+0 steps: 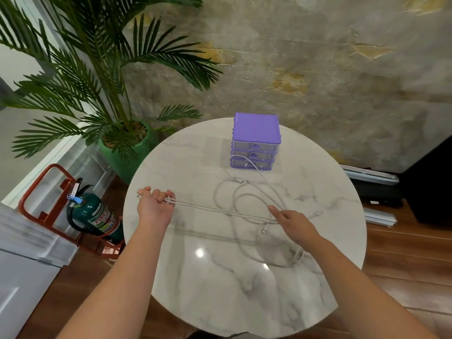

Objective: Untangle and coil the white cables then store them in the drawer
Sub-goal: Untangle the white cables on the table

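Head view: the left hand (153, 209) curls its fingers (163, 195) around taut strands of the white cables (247, 203); light, limp loops sprawl mid-counter (200, 285), best held near a plug; the right hand (294, 222) pinches them, apparently.

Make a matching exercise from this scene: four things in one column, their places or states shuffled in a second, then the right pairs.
Things:
1. left hand
2. right hand
3. purple drawer unit
4. fire extinguisher

Places or states:
A. on the floor, left of the table
B. at the table's far edge, drawers closed
C. grips the white cables in curled fingers
D. fingers extended over the cable strands

Pairs: 1-C, 2-D, 3-B, 4-A
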